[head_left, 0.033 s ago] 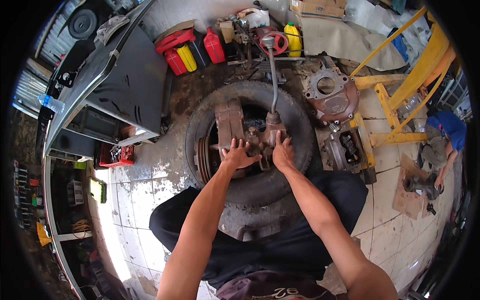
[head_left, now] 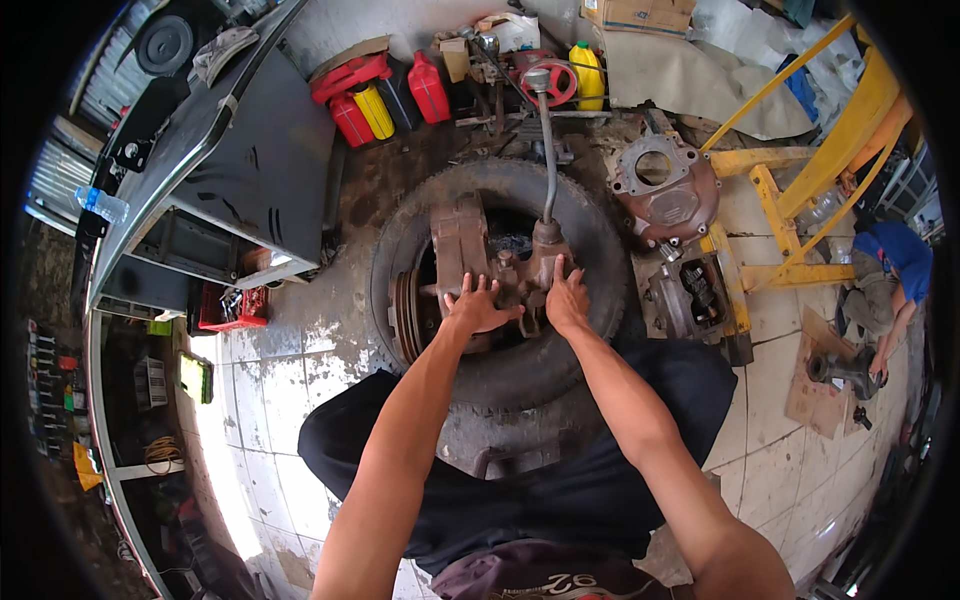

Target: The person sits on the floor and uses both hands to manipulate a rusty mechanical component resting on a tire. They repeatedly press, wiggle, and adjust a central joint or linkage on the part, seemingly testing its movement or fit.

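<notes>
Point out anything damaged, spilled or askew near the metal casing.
The floor left of the tire under the metal casing looks odd: dark, ragged patches break up its pale tiles. Whether that's wear or a spill, I can't tell.

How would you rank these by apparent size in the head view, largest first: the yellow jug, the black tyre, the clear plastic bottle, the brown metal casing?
1. Black tyre
2. Brown metal casing, partly covered
3. Yellow jug
4. Clear plastic bottle

Distances differ, so true sizes may not match.
</notes>
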The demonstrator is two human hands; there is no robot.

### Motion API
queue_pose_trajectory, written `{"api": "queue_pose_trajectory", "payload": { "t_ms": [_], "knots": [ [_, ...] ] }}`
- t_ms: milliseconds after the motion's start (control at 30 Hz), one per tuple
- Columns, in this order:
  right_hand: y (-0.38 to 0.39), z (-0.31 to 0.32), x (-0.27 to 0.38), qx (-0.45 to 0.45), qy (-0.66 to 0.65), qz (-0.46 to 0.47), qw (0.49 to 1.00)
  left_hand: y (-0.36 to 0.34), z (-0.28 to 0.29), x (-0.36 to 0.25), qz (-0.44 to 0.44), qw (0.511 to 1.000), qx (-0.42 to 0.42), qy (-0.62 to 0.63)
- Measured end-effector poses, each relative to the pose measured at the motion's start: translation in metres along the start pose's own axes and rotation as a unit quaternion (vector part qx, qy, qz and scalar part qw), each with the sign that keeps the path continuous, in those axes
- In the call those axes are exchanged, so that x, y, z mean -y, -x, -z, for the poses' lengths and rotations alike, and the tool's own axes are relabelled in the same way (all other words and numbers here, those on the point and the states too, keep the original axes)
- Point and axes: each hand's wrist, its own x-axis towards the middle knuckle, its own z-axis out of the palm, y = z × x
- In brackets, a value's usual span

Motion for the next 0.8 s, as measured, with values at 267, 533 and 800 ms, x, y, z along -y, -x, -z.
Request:
{"api": "queue_pose_trajectory", "payload": {
  "t_ms": [267, 533, 800],
  "knots": [
    [-0.002, 0.007, 0.003, 0.016, 0.026, 0.002, 1.0, -0.002, 0.01, -0.004, 0.005, 1.0, -0.004, -0.003],
    [0.0, -0.002, -0.001, 0.016, 0.087, 0.023, 0.996, 0.007, 0.01, -0.007, 0.01, 1.0, -0.01, 0.015],
    [0.003, -0.016, -0.016, 0.0, 0.115, 0.036, 0.993, 0.003, 0.005, -0.006, 0.013, 1.0, 0.0, 0.002]
  ]
}}
